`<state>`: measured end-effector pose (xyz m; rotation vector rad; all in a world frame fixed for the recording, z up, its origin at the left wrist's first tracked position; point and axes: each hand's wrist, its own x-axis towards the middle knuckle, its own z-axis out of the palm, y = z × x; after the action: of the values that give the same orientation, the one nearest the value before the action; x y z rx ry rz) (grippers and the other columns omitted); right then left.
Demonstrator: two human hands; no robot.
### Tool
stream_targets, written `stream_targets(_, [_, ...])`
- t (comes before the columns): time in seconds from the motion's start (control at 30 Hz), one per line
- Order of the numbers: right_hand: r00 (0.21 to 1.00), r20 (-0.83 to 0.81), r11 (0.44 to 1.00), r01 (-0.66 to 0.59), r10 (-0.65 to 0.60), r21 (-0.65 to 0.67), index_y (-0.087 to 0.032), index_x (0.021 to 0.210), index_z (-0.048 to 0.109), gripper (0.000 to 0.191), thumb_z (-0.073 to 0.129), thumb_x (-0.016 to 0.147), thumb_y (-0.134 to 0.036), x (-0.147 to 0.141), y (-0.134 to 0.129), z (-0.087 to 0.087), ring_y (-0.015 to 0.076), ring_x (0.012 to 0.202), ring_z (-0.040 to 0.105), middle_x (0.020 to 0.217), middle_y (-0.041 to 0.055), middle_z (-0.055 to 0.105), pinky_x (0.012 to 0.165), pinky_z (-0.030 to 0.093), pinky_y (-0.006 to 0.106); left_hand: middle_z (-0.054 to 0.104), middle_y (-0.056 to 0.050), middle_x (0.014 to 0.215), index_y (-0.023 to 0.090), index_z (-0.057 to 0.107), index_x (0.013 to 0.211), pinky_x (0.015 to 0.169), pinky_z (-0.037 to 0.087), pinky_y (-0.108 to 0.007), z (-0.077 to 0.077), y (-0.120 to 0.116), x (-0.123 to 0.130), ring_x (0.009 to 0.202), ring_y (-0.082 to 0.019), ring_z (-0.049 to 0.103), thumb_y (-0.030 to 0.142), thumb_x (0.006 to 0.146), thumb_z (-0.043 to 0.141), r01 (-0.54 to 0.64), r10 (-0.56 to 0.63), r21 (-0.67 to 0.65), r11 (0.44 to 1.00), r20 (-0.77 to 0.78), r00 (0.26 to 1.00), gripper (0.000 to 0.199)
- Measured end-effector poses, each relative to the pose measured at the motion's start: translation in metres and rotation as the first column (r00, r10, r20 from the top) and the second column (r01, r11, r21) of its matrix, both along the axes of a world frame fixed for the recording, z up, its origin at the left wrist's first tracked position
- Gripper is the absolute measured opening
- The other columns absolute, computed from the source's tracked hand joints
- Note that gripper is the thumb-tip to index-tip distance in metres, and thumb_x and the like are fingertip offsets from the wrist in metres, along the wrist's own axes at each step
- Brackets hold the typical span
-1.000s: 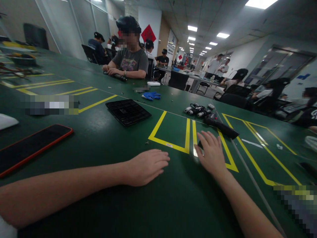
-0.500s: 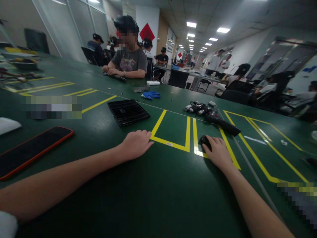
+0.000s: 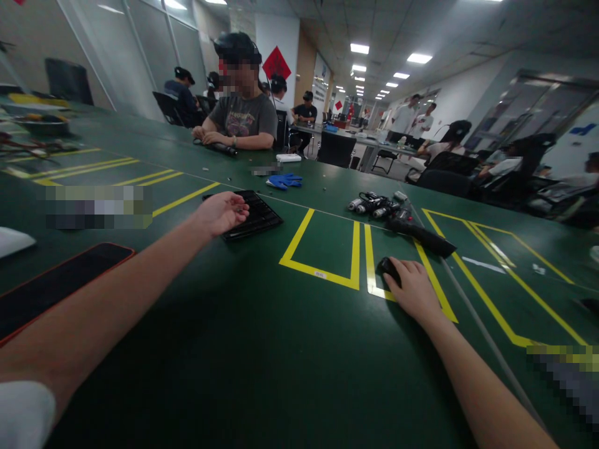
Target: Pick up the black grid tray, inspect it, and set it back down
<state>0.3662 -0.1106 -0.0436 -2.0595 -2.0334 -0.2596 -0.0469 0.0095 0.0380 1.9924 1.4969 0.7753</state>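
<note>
My left hand (image 3: 223, 213) hovers above the left part of a black flat tray (image 3: 259, 215), palm turned sideways and fingers curled in toward the thumb. Whether something small sits between its fingertips I cannot make out. On the right, my right hand (image 3: 414, 284) wraps over a dark rounded object (image 3: 388, 268) that looks like a computer mouse, resting within a yellow taped outline (image 3: 369, 262). Most of that object is hidden under the fingers.
Beyond my right hand lie a black handheld tool (image 3: 423, 238) and a cluster of silver-and-black parts (image 3: 369, 204). A blue glove (image 3: 284, 181) is farther back. An orange-edged phone (image 3: 65, 290) lies at left. Across the table (image 3: 290, 362) sits a person (image 3: 243, 115).
My left hand has moved left and away from me, from the table in front of the tray to above it, and has rolled over. My right hand has stayed put.
</note>
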Motion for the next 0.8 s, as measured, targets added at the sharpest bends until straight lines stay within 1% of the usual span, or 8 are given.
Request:
stream_targets(0.07, [1.0,-0.003,1.0,0.002,-0.002,0.001,-0.011,0.125,0.048,0.053,0.035,0.085,-0.044,0.0,0.0,0.0,0.0305,0.11,0.043,0.114,0.0149,0.057,0.092,0.04,0.046,0.048,0.001,0.063,0.016,0.042,0.073,0.063,0.042,-0.028,0.0,0.017,-0.015,0.069,-0.012,0.05,0.04,0.091,0.029,-0.091,0.091,0.015,0.996,-0.016,0.996,0.033])
stream_targets(0.13, [1.0,-0.008,1.0,0.004,-0.004,0.0,-0.011,0.125,0.048,0.053,0.035,0.085,-0.043,0.0,0.0,-0.001,0.0305,0.111,0.043,0.115,0.015,0.057,0.093,0.039,0.046,0.048,0.0,0.061,0.014,0.044,0.072,0.068,0.041,-0.033,-0.004,0.031,-0.024,0.076,-0.017,0.051,0.049,0.08,0.049,-0.198,0.203,0.048,0.979,-0.157,0.967,0.036])
stream_targets(0.23, [1.0,-0.028,1.0,0.005,-0.005,-0.008,-0.012,0.126,0.047,0.053,0.035,0.085,-0.043,0.0,0.0,-0.002,0.031,0.113,0.042,0.116,0.0149,0.056,0.094,0.039,0.047,0.055,-0.008,0.066,0.013,0.05,0.068,0.074,0.04,-0.041,-0.014,0.048,-0.03,0.087,-0.029,0.054,0.049,0.067,0.064,-0.315,0.316,0.091,0.945,-0.518,0.795,0.039])
stream_targets(0.4, [0.993,-0.105,0.993,0.065,-0.055,0.099,-0.007,0.127,0.044,0.059,0.044,0.08,-0.042,0.007,0.005,-0.009,0.0343,0.12,0.037,0.128,0.0188,0.046,0.099,0.033,0.052,0.062,-0.021,0.088,0.01,0.057,0.078,0.072,0.043,-0.039,-0.024,0.059,-0.035,0.089,-0.034,0.058,0.048,0.082,0.045,-0.138,0.142,0.072,0.988,-0.774,0.617,0.04])
stream_targets(0.5, [0.977,-0.21,0.996,0.053,-0.037,0.071,-0.009,0.121,0.051,0.053,0.047,0.08,-0.041,0.009,0.007,-0.011,0.0333,0.114,0.042,0.118,0.017,0.055,0.097,0.035,0.052,0.062,-0.023,0.094,0.006,0.057,0.089,0.074,0.043,-0.038,-0.027,0.047,-0.03,0.091,-0.033,0.059,0.045,0.086,0.04,-0.004,0.097,0.114,0.993,-0.821,0.563,0.043])
stream_targets(0.57, [0.955,-0.295,0.998,-0.007,0.023,0.056,-0.013,0.117,0.054,0.047,0.049,0.079,-0.039,0.002,0.005,-0.01,0.032,0.111,0.044,0.112,0.0136,0.059,0.094,0.036,0.052,0.061,-0.022,0.096,0.005,0.056,0.094,0.072,0.043,-0.036,-0.029,0.033,-0.017,0.09,-0.032,0.059,0.046,0.086,0.04,0.025,0.084,0.123,0.992,-0.799,0.595,0.044])
stream_targets(0.67, [0.882,-0.451,0.99,-0.12,0.138,0.069,-0.017,0.114,0.057,0.042,0.055,0.076,-0.034,-0.025,-0.003,-0.004,0.0297,0.111,0.044,0.11,0.0113,0.06,0.096,0.035,0.052,0.061,-0.018,0.099,0.009,0.053,0.099,0.068,0.042,-0.033,-0.032,0.003,0.02,0.087,-0.029,0.059,0.047,0.085,0.04,0.032,0.055,0.113,0.993,-0.686,0.726,0.043])
stream_targets(0.8, [0.668,-0.689,0.954,-0.273,0.282,0.126,-0.021,0.111,0.056,0.038,0.058,0.075,-0.033,-0.071,-0.019,0.001,0.0252,0.11,0.047,0.113,0.0083,0.058,0.098,0.036,0.047,0.059,-0.009,0.089,0.013,0.051,0.101,0.065,0.04,-0.03,-0.037,-0.047,0.078,0.079,-0.022,0.057,0.046,0.086,0.039,0.195,-0.139,0.092,0.977,-0.423,0.896,0.038])
